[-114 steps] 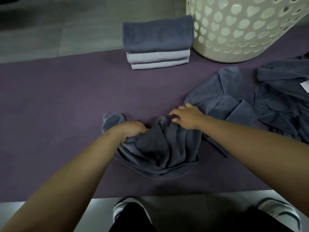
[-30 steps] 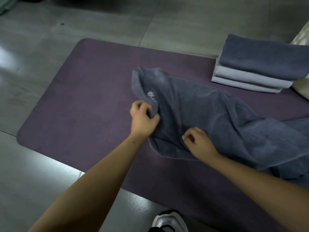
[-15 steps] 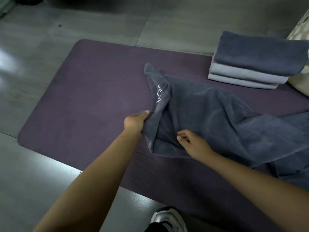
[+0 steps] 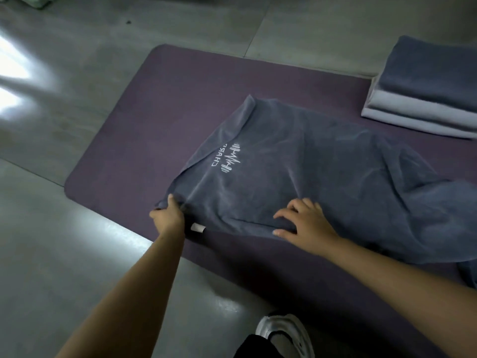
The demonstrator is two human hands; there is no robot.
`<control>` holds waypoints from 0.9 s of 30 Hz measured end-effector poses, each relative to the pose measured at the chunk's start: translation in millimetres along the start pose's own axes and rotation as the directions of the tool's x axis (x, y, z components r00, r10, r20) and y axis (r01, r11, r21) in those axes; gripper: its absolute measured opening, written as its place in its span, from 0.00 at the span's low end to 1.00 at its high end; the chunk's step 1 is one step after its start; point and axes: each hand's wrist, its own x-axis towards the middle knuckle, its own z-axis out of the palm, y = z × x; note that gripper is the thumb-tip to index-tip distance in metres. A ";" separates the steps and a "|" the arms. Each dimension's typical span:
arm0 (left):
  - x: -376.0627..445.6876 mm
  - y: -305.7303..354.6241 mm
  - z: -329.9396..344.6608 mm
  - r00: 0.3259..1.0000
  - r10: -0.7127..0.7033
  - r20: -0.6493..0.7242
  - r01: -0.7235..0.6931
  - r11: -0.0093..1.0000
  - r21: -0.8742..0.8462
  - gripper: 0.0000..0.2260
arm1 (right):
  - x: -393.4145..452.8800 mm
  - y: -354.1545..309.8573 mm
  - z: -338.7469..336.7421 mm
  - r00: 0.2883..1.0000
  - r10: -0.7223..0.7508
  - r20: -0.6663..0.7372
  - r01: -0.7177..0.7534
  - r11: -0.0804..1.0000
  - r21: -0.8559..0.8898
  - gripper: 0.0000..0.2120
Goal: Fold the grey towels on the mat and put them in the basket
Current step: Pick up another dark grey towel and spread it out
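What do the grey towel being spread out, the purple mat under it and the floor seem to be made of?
The grey towel looks like soft, matte microfibre or terry: it drapes in limp creases and carries white stitched lettering. The purple mat seems a foam or rubber exercise mat, matte with rounded corners, though the exact material is unclear. The floor appears to be polished tile or stone: glossy glare and straight joint lines.

Grey tiled floor point(image 4: 64, 254) (glossy, with thin seams) catches bright light glare point(image 4: 13, 71) at left.
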 end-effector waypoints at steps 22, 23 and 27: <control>18.1 3.2 -13.1 0.964 0.266 -0.008 -0.258 0.944 0.206 0.30 | -27.2 -35.8 33.9 0.935 -0.193 0.297 0.173 0.980 0.095 0.22; 15.0 2.4 -12.1 0.959 0.280 -0.028 -0.267 0.937 0.227 0.29 | -28.9 -36.3 33.8 0.940 -0.207 0.273 0.187 0.978 0.097 0.21; -3.7 -16.3 -1.7 0.790 0.582 0.193 -0.559 0.555 0.616 0.35 | -42.1 -32.4 32.4 0.971 -0.238 0.020 0.239 0.971 -0.017 0.14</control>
